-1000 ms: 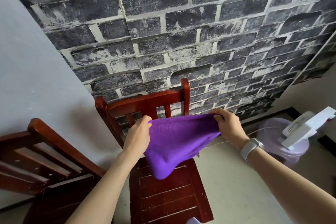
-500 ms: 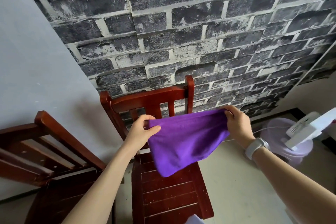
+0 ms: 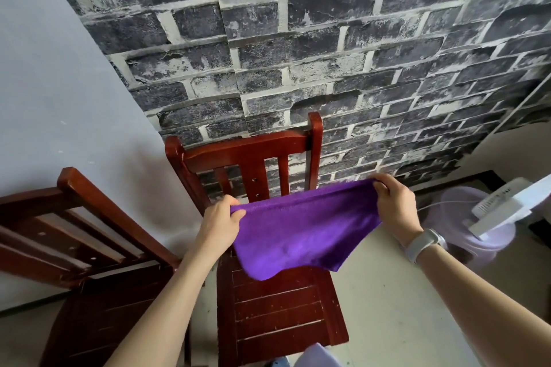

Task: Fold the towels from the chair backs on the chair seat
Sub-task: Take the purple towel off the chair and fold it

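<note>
Since a second ago, both hands have carried the purple towel [image 3: 304, 229] a little lower and farther apart, so its top edge is now drawn nearly taut and its hanging part spreads wider.

That towel hangs in the air just in front of the middle chair's back [image 3: 247, 155] and above its seat [image 3: 280, 310], clear of both; its lowest fold dangles close over the rear slats of the seat. The left hand [image 3: 219, 225] pinches the towel's left top corner, thumb over the cloth. The right hand [image 3: 393, 207] grips the right top corner, fingers curled over the edge. The long axis of the towel runs from hand to hand, roughly parallel to the chair's top rail, with the right end a shade higher and nearer the chair back. The cloth falls down and toward the person from that held edge, so laying it flat probably means lowering both hands toward the seat together. Neither hand is clearly nearer the seat, though the left sits lower.

Left of the middle chair stands a second wooden chair [image 3: 89, 217], with no towel on the part of its back that shows. Behind the middle chair is the dark brick wall [image 3: 328, 53]. To its right, on the floor, sits a pale fan [image 3: 489, 217]. A watch [image 3: 423, 243] is on the right wrist.
</note>
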Available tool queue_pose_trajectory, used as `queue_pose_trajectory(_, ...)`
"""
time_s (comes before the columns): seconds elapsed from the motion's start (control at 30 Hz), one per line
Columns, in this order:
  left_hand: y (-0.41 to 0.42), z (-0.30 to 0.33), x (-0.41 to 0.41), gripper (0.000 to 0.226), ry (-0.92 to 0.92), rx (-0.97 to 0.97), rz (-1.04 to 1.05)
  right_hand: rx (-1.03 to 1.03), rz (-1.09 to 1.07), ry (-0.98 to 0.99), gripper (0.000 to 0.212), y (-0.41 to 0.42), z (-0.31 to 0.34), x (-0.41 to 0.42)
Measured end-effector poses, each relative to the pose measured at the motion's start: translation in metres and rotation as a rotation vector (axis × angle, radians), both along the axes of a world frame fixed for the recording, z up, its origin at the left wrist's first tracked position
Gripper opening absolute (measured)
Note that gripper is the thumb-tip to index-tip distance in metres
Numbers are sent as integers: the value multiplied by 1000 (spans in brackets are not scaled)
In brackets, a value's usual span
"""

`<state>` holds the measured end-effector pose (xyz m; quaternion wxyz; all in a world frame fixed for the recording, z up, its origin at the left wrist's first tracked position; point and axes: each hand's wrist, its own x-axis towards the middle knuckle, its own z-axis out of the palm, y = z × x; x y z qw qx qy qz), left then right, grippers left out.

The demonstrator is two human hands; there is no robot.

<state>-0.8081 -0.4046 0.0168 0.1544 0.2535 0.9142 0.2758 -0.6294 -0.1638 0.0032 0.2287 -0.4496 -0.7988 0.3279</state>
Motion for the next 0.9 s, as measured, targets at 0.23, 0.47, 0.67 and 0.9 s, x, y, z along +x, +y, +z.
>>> queue_pose_trajectory(0.23,-8,-30,24,6,-219,105,80,-78,17,-36,23,-16,-33,18)
queue_pose_trajectory(0.47,-19,-41,38,18,-180,310,70,-109,-22,-46,24,-21,-53,31)
queue_pose_trajectory(0.67,-34,-53,35,43,-216,74,198,-117,-25,-43,22,-20,-60,42)
queue_pose_trajectory(0.9,-47,-71,51,30,-227,-89,173,-154,32,-56,19,-28,-74,54)
